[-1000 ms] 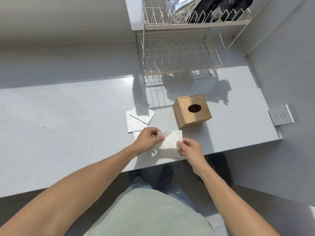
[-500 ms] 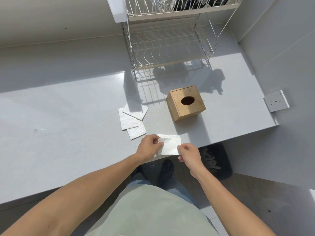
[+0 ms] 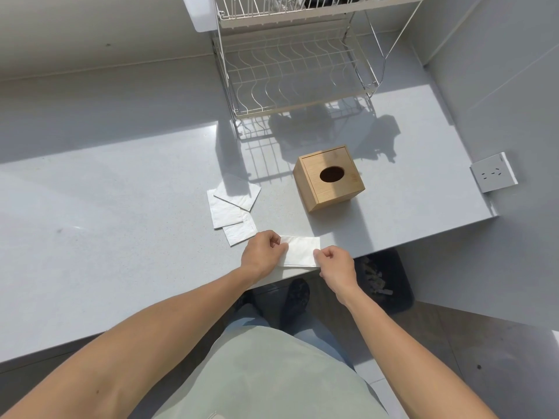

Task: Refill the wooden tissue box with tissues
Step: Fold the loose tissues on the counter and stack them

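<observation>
A wooden tissue box (image 3: 328,178) with an oval hole in its lid stands on the grey counter (image 3: 121,207), lid closed. Near the counter's front edge lies a folded white tissue (image 3: 301,251). My left hand (image 3: 263,255) pinches its left end and my right hand (image 3: 334,263) pinches its lower right corner. The tissue lies flat on the counter, in front of and a little left of the box. Three more folded tissues (image 3: 233,204) lie overlapping on the counter to the left of the box.
A wire dish rack (image 3: 296,74) stands at the back of the counter behind the box. A wall socket (image 3: 493,172) sits on the right wall. A dark bin (image 3: 384,279) stands on the floor below the counter's right end.
The tissue has gone from lifted and half folded to lying flat near the counter's edge, both hands still on it. The camera view has shifted.
</observation>
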